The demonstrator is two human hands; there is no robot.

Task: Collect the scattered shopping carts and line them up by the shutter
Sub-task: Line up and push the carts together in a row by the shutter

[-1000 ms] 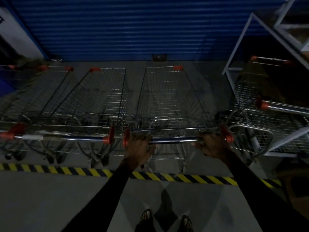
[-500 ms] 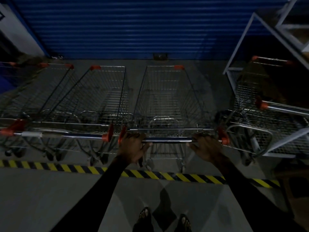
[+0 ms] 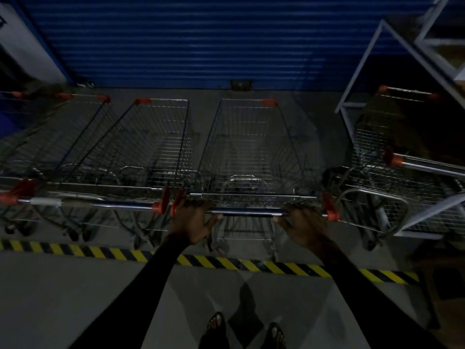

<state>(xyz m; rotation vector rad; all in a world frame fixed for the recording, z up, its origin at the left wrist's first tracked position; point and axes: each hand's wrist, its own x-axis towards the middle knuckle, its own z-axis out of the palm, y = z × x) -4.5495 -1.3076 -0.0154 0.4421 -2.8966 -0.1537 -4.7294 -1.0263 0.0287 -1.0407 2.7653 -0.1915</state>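
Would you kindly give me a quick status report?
Left hand, right hand grip cart handle. Cart faces shutter, beside neighbouring cart. Nothing ahead.

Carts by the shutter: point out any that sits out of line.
One does. The cart on the right stands turned, its handle running slantwise, unlike the held cart and its left neighbour, which face the shutter squarely. It sits partly under a white rack.

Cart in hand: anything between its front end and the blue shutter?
No. Head view shows only bare floor between the held cart and the shutter.
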